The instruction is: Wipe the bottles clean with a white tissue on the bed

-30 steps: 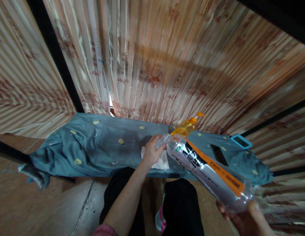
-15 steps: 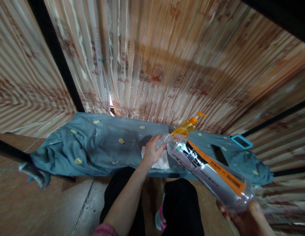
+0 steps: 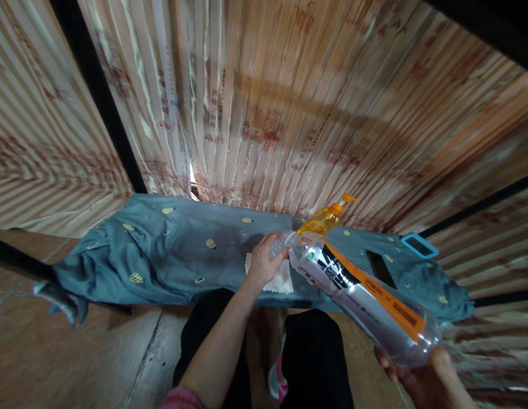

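Fingers of the left hand [image 3: 264,262] close round the neck of the clear bottle [image 3: 361,298], probably at its cap; the right hand [image 3: 421,372] cups its base, tilted over the blue-clothed surface [image 3: 170,255]. Next move needs twisting against a steady base.

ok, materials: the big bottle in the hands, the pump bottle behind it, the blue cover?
Big bottle: clear, glossy plastic by the look; the wall is see-through, with a printed film label. Pump bottle: translucent amber plastic, probably, with an opaque orange pump head. Blue cover: woven fabric, matte; it creases and drapes over the edge, with small yellow motifs.
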### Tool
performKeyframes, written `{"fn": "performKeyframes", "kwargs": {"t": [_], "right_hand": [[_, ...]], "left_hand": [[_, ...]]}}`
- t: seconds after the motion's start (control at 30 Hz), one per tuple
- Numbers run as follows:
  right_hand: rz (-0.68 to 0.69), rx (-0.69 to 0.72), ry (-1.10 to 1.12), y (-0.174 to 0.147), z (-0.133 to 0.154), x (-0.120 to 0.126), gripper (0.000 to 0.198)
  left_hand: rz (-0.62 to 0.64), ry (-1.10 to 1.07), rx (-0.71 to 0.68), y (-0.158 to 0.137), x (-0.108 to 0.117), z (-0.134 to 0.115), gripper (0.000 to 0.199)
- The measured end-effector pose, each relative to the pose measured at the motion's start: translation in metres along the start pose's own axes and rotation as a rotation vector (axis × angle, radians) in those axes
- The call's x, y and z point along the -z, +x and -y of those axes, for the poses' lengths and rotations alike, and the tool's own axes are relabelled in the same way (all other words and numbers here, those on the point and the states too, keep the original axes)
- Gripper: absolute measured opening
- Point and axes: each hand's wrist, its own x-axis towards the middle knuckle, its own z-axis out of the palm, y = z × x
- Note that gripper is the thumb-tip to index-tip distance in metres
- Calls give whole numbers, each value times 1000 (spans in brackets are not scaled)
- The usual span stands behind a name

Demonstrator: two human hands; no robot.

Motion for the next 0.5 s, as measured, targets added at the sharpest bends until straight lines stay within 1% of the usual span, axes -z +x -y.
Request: {"fn": "performKeyframes", "kwargs": {"t": [0.3, 0.5], "right_hand": [[6, 6, 2, 1, -1, -1, 59], [33, 33, 21, 1, -1, -3, 59]], "left_hand": [[1, 2, 5, 0, 1, -1, 29], [2, -2, 3, 0, 0, -1, 29]]}}
